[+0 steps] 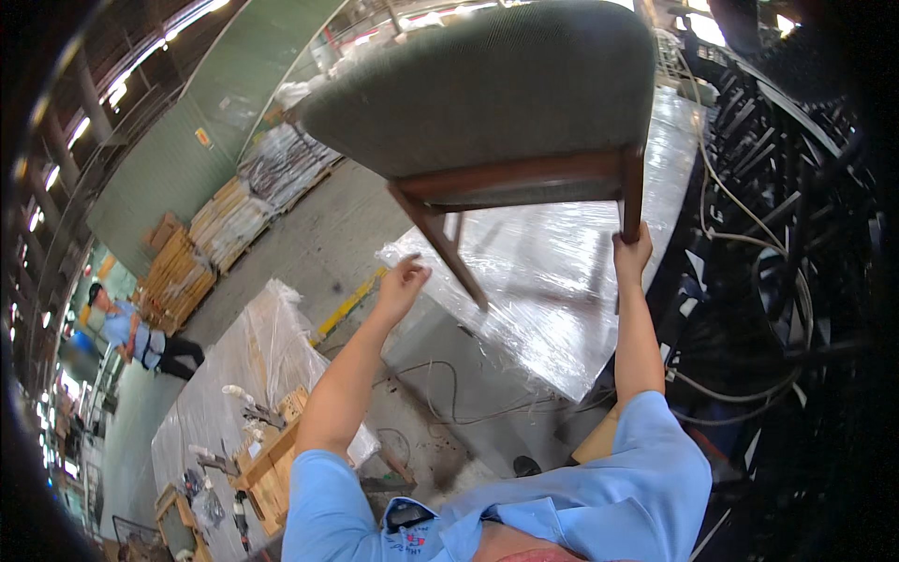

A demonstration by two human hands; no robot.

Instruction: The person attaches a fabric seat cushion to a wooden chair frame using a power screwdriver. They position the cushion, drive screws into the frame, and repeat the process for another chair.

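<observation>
Chair (506, 103): raised in front of me, grey-green upholstery uppermost, brown wooden legs (440, 248) pointing downward, above a plastic-wrapped surface (552, 347); whether any leg touches it, I cannot tell.
Right hand (634, 255): my fingers are closed around the leg on the right.
Left hand (403, 284): holding nothing, my fingers loosely curled with a small gap, near the leg on the left.
Left side: a plastic-covered stack (253, 347) with pale timber pieces (272, 468) beside it.
Right side: loose cable (740, 238) over dark material.
Far left: a co-worker (140, 332) near loaded pallets (178, 281).
</observation>
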